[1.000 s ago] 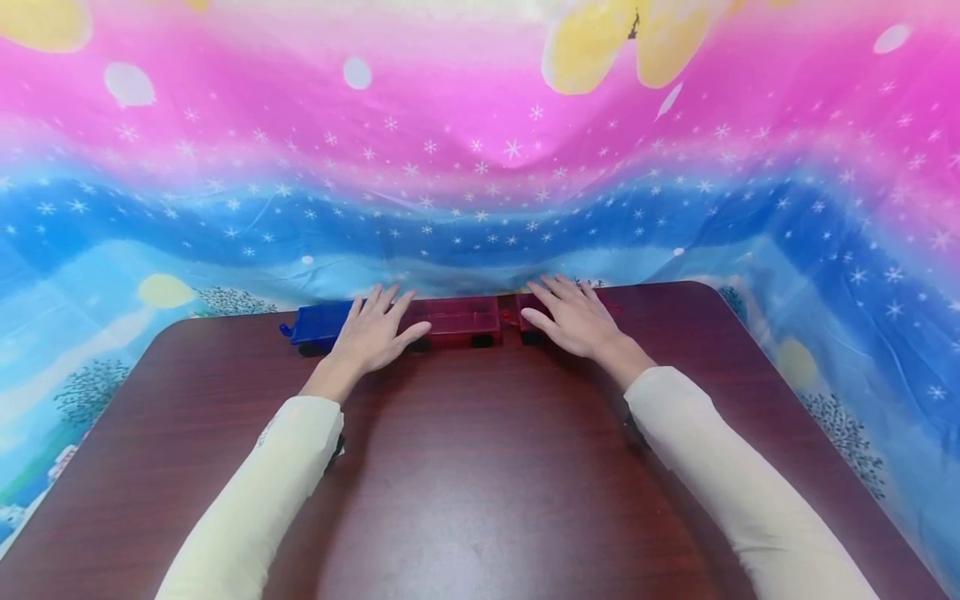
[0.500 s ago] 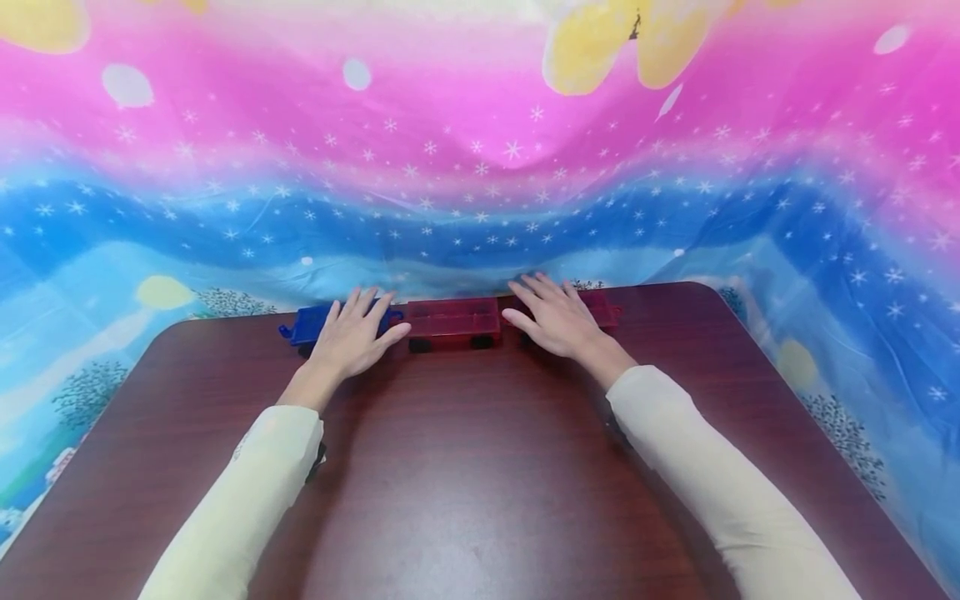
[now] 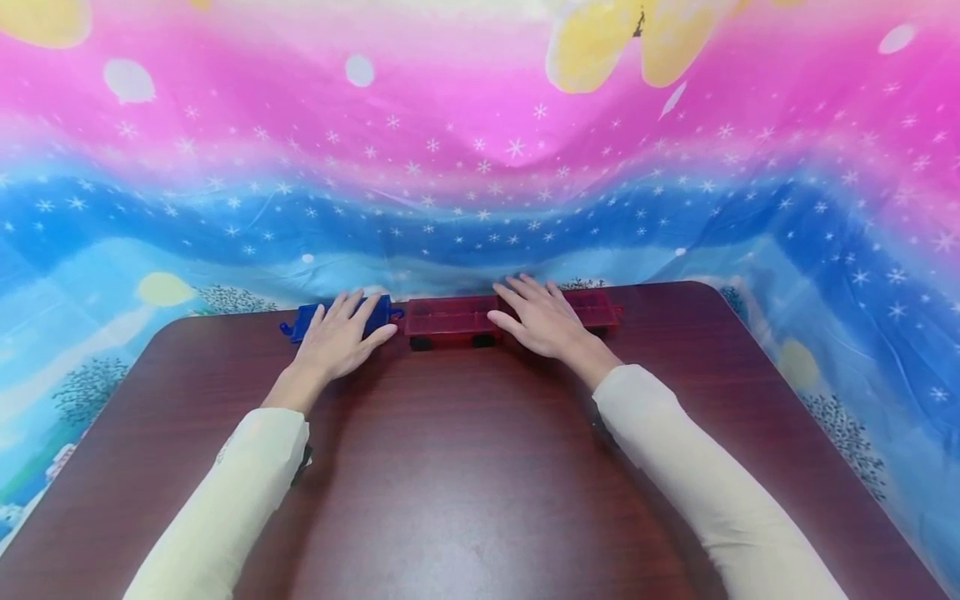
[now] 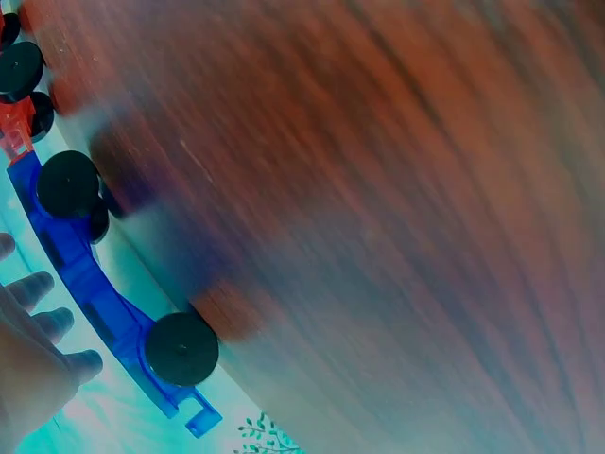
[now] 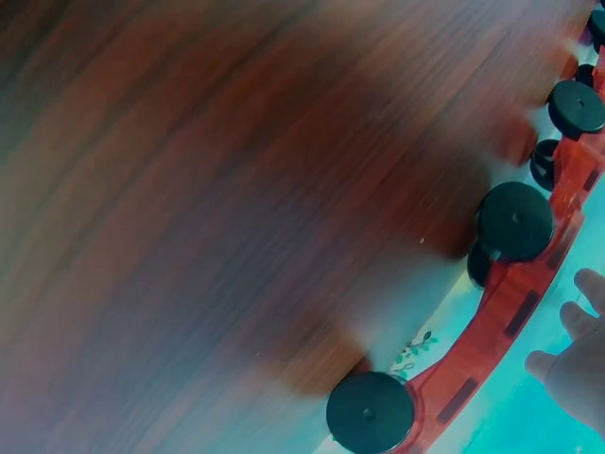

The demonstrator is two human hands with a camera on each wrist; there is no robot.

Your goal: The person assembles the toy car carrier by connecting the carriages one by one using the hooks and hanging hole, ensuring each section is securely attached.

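Observation:
Three toy train cars with black wheels stand coupled in a row along the table's far edge. At the left is a blue car (image 3: pixel 380 310), partly covered in the head view by my left hand (image 3: pixel 330 346). Its fingers are spread and nearly straight. In the left wrist view a gap shows between those fingers (image 4: pixel 49 323) and the blue car (image 4: pixel 95 298). A red car (image 3: pixel 446 317) sits in the middle. My right hand (image 3: pixel 543 323), fingers outstretched, is over the left part of another red car (image 3: pixel 597 310). The right wrist view shows its fingers (image 5: pixel 575 320) apart from the red car (image 5: pixel 487 326).
The dark brown wooden table (image 3: pixel 465 467) extends from the cars towards me. A pink and blue cloth (image 3: pixel 480 192) with snowflakes hangs close behind the table's far edge and along both sides. Small hooks stick out at the two ends of the car row.
Both hands have moved left with fingers still outstretched, uncovering the middle car's left end and the right car's right part. The cars look unmoved.

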